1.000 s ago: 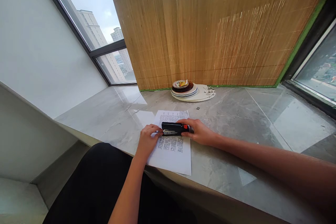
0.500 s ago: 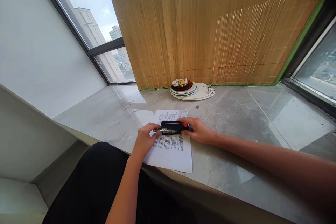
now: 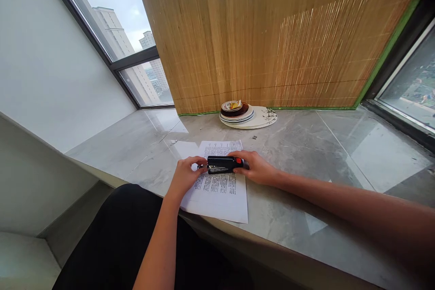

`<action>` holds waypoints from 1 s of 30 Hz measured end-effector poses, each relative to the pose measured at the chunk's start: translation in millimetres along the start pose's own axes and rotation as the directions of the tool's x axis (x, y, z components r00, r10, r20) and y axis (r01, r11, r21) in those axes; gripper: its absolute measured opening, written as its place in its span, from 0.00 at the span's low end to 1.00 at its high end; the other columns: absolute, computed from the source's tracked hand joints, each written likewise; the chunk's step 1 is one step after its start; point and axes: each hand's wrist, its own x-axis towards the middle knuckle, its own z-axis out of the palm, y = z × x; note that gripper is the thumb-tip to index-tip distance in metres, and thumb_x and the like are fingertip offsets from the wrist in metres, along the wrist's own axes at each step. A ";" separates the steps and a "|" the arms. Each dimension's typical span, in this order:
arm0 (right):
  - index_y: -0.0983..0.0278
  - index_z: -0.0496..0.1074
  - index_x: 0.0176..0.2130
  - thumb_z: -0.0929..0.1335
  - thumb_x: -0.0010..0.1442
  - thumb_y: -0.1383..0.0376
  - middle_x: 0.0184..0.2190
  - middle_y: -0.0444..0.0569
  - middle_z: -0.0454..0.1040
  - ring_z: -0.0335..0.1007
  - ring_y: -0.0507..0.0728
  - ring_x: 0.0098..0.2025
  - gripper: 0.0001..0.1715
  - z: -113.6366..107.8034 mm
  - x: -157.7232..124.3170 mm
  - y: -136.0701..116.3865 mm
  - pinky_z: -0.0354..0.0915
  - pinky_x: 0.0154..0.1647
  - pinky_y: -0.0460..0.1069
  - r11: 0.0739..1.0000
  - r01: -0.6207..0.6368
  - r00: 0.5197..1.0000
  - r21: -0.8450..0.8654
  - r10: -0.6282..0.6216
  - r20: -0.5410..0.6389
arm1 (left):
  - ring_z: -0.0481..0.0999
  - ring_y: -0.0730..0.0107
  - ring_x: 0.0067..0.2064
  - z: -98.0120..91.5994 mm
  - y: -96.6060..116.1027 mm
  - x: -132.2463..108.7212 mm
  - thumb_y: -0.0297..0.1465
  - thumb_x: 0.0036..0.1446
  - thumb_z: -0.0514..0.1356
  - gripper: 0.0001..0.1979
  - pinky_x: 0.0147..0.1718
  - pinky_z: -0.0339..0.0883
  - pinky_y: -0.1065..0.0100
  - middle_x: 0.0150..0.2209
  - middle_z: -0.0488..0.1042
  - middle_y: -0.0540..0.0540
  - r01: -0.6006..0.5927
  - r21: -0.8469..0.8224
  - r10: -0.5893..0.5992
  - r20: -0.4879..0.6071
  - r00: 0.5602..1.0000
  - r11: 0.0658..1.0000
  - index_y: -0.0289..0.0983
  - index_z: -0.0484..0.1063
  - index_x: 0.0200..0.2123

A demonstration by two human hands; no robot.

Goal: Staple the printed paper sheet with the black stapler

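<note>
A black stapler [image 3: 220, 164] with a red tab at its right end lies across a printed sheet of paper [image 3: 219, 190] on the grey marble sill. My right hand [image 3: 257, 168] grips the stapler's right end, fingers wrapped round it. At the stapler's left end my left hand [image 3: 186, 174] pinches a thin metal part that sticks out there. The paper's near edge reaches the sill's front edge.
A stack of plates [image 3: 238, 113] with a larger white plate [image 3: 265, 118] under it stands by the bamboo blind [image 3: 272, 36] at the back. Two small dark bits [image 3: 254, 137] lie behind the paper. Windows flank the blind; a lower step [image 3: 23, 253] sits at left.
My left hand has slid in along the stapler's left end, and the metal part sticks out less than before. The right hand stays on the stapler. The view shifted slightly.
</note>
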 end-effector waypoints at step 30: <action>0.57 0.74 0.58 0.73 0.60 0.67 0.50 0.50 0.80 0.76 0.63 0.51 0.26 1.8 -0.3 3.4 0.69 0.55 0.59 1.000 0.014 1.000 -0.008 -0.014 -0.010 | 0.79 0.58 0.46 10.6 -9.0 -17.3 0.21 0.59 0.64 0.12 0.49 0.68 0.56 0.40 0.84 0.50 -0.183 0.172 0.193 -0.046 0.980 0.968 0.44 0.82 0.33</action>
